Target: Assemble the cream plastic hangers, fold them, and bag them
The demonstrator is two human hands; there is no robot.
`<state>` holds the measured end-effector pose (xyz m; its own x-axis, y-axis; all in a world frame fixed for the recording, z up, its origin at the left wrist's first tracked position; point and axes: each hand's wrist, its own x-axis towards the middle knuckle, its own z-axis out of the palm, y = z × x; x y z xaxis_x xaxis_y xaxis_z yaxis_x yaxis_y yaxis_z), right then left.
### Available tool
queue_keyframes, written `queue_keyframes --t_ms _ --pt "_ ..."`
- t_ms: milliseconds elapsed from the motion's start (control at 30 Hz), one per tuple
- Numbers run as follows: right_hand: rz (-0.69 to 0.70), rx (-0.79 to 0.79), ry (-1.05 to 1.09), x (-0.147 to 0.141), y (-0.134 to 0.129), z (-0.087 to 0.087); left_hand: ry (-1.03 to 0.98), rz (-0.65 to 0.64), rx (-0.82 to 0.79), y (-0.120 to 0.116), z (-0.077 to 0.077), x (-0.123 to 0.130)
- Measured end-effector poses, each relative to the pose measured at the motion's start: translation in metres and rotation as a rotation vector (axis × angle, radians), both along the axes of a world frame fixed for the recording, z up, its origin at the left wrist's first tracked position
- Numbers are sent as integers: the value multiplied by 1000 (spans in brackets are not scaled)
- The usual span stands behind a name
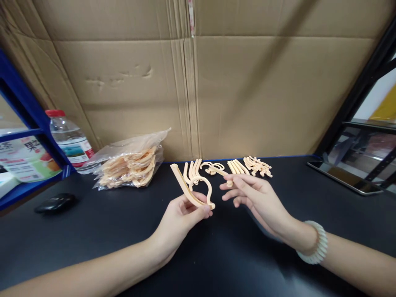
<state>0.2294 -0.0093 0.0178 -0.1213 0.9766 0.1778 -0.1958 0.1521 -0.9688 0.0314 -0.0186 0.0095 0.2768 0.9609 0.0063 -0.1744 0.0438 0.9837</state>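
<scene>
My left hand (188,212) pinches a beige plastic hanger arm (187,187) with a curved hanger hook (209,187) at its lower end. The arm points up and to the left, and the hook curls to its right. To the right, my right hand (252,192) is raised with thumb and index finger closed on a small beige plastic piece (229,182); its exact shape is partly hidden by the fingers. The two hands are apart. Behind them lie several loose hanger arms (194,168) and several hooks (219,166).
A row of straight beige pieces (237,167) and a pile of small beige parts (257,166) lie at the back. Leftward are a clear bag of beige parts (130,165), a water bottle (72,142) and a black mouse (57,203). A tablet-like device (345,179) lies right.
</scene>
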Motion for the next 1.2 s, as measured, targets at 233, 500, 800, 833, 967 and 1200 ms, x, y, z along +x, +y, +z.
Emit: queue_keyframes --t_ms 233,500,800,833,967,1200 --pt "94 -224 140 -9 -4 -10 35 -6 13 0 -2 -2" --pt "203 -87 -35 -11 -4 -15 63 -48 66 -1 0 -1" --pt "268 -41 -110 -9 0 -15 129 -60 105 -3 -1 -1" --pt "278 -30 -122 -9 0 -15 125 -69 108 -3 -1 -1" --pt "266 17 -147 -11 -3 -16 91 -77 117 -3 -2 0" --pt "184 28 -106 -17 -11 -20 126 -1 96 -4 -1 0"
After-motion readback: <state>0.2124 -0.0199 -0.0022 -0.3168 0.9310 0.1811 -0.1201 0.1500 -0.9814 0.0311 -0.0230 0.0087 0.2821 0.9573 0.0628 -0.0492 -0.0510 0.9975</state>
